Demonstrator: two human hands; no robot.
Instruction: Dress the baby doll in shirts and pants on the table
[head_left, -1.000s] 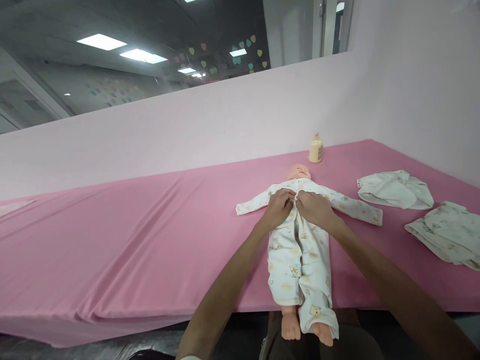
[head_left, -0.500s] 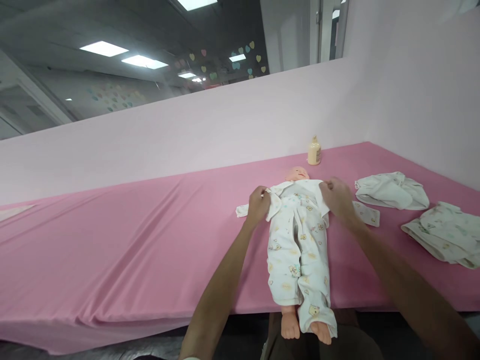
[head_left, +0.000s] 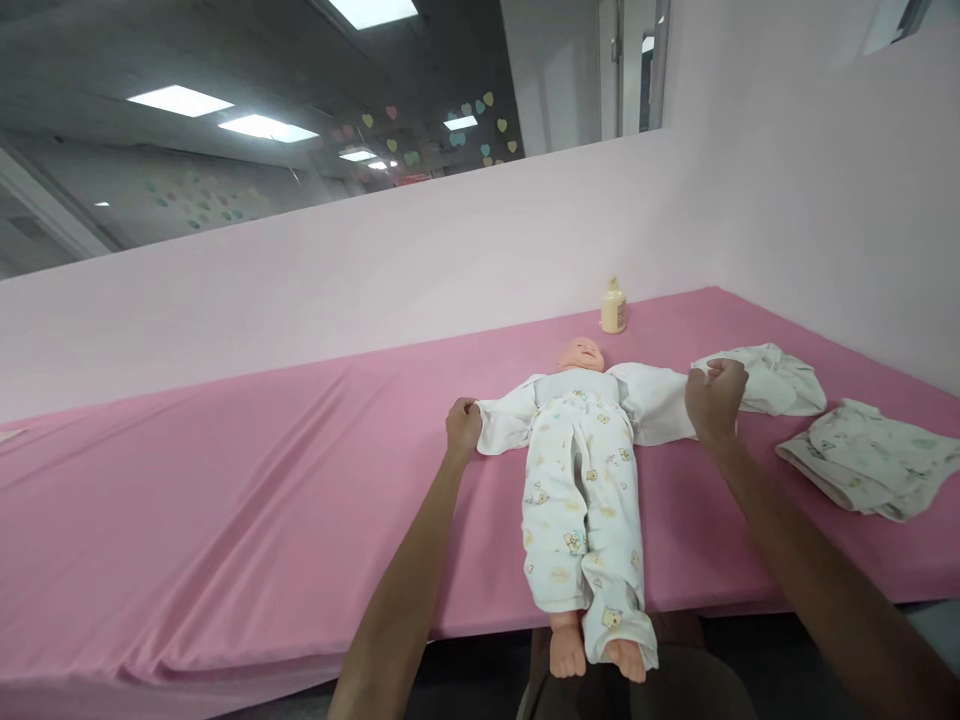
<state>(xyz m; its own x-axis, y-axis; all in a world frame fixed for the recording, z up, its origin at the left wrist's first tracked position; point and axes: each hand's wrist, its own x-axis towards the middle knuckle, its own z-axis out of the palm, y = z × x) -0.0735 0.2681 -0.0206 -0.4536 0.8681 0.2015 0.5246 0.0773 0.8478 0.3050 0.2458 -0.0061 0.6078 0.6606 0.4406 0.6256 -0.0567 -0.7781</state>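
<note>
A baby doll [head_left: 582, 354] lies on its back with its head toward the wall and its bare feet over the table's front edge. It wears white patterned trousers [head_left: 616, 480], pulled up high over its body. A white baby shirt [head_left: 652, 400] is spread wide to both sides of its chest, inner side up. My left hand [head_left: 463, 428] is closed on the shirt's edge at the left. On the right, my right hand [head_left: 716, 400] is closed on the opposite edge, held out from the doll. The doll's arms are hidden beneath the cloth.
A pump bottle [head_left: 613, 310] stands behind the doll near the wall. Two folded white garments lie at the right, a plain one [head_left: 784, 380] and a patterned one [head_left: 874, 460]. The pink table cover [head_left: 285, 520] stretches far to the left. Walls border the back and right.
My hands have moved apart, drawing the shirt's two front halves outward from the doll's chest to either side. The camera view has turned slightly to the right.
</note>
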